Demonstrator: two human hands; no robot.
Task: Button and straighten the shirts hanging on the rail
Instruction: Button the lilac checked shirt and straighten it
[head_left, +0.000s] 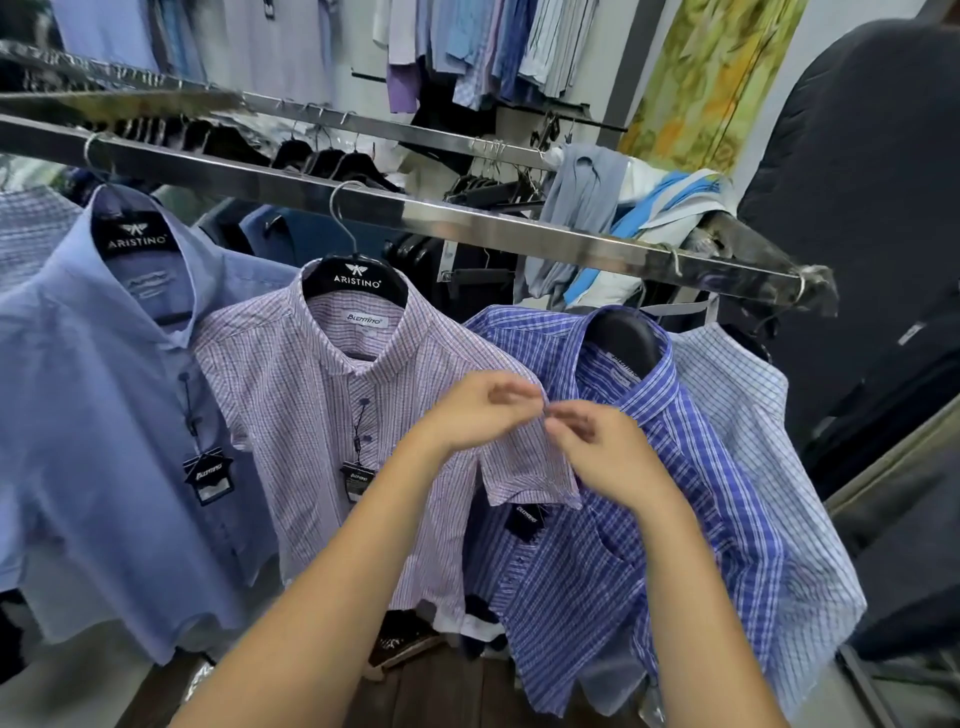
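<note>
Several short-sleeved shirts hang on black hangers from a shiny metal rail (467, 223). From the left: a plain light blue shirt (104, 415), a pink-striped shirt (311, 415) that is buttoned, a blue plaid shirt (649, 519), and a pale blue checked shirt (753, 441). My left hand (478, 410) and my right hand (602, 452) meet at the upper front of the blue plaid shirt, just below its collar. Both pinch the fabric edge there with closed fingertips. The pink shirt's sleeve overlaps the plaid shirt under my hands.
A second rail (363, 124) with dark hangers runs behind. Crumpled grey and blue garments (613, 223) lie over the rail's right end. More shirts hang on the back wall (493, 47). A dark chair back (857, 182) stands at the right.
</note>
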